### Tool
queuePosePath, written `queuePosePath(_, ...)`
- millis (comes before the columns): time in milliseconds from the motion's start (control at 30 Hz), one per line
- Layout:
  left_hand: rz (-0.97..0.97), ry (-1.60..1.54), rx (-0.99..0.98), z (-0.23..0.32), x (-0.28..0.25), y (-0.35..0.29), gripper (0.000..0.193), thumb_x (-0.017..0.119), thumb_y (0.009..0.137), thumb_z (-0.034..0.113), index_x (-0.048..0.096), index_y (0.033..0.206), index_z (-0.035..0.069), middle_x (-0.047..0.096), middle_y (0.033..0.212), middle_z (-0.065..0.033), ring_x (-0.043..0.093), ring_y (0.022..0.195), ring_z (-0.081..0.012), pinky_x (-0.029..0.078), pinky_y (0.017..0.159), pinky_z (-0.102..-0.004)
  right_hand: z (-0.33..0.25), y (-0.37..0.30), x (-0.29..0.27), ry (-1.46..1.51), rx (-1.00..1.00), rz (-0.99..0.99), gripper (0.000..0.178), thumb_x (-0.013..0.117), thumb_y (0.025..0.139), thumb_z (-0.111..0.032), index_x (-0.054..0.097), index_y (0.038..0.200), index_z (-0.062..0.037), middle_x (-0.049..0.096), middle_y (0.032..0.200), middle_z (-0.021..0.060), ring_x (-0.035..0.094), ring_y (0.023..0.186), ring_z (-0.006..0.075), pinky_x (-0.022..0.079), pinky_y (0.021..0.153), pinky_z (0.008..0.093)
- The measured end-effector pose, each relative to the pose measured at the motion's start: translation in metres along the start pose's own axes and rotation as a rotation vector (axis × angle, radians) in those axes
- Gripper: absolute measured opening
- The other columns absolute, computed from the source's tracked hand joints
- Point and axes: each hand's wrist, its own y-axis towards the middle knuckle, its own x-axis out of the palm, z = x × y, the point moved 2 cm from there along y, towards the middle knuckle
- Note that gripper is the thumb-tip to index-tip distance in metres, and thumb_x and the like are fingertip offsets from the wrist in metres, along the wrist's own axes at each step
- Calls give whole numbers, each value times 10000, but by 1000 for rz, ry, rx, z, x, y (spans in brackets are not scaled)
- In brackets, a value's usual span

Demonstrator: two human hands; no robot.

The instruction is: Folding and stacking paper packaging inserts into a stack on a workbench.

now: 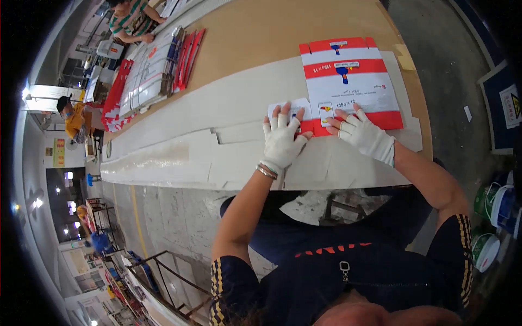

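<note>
A flat, red and white printed carton (359, 81) lies on the cardboard-covered table in front of me, with blue figures on its panels. A smaller side flap (302, 108) sticks out at its near left. My left hand (283, 137), in a white fingerless glove, lies over that flap with its fingers stretched out. My right hand (361, 133), gloved the same way, rests on the carton's near edge, fingers extended and apart. Both hands press on the carton from above without gripping it. Part of the flap is hidden under my left fingers.
Bundled flat cartons (149, 73) are stacked at the table's far left, with red pieces (190, 57) beside them. A person in a striped shirt (133, 22) works behind the stack. Paint-type buckets (486, 250) stand on the floor at right. A metal frame (168, 277) is at lower left.
</note>
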Motion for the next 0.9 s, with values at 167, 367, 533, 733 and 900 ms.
queuePosePath(167, 103, -95, -111, -11, -7, 39, 660, 663, 756, 440, 484, 1326, 160, 335, 1432, -173, 222, 1350, -402, 164, 1066, -591, 7, 11, -12, -1, -31, -22, 420, 440, 869, -140, 504, 1283, -115, 473, 1372, 53, 399, 1303, 245, 237, 1081, 545)
queuePosePath(367, -40, -107, -197, -21, -11, 98, 428, 669, 758, 439, 660, 1070, 145, 541, 1236, -148, 407, 1245, -340, 235, 1043, -567, -8, 3, -63, 191, 94, 26, 537, 556, 726, -39, 486, 1259, -36, 472, 1336, 133, 449, 1218, 285, 330, 1032, 472)
queuePosePath(533, -366, -562, 48, -30, -42, 89, 298, 577, 800, 166, 662, 1080, 107, 684, 902, -83, 625, 796, -183, 492, 740, -315, -37, -57, -57, 1055, 781, 19, 311, 606, 875, -204, 576, 1118, -13, 638, 958, 104, 615, 911, 231, 493, 749, 356)
queuePosePath(733, -241, -1233, 162, 9, -92, 31, 248, 609, 836, 85, 620, 1047, -45, 619, 776, -78, 536, 743, -86, 454, 683, -249, -58, -43, -36, 2136, 844, 146, 571, 545, 911, -424, 410, 1345, -79, 546, 1248, 85, 540, 1115, 245, 491, 815, 412)
queuePosePath(900, 303, -1135, -43, -1, -110, -29, 198, 621, 847, 158, 552, 873, -27, 535, 635, -106, 505, 585, -226, 439, 603, -350, -83, 75, -64, 2023, 822, 552, 589, 589, 906, -276, 326, 1404, -102, 542, 1189, 88, 546, 1026, 180, 476, 819, 342)
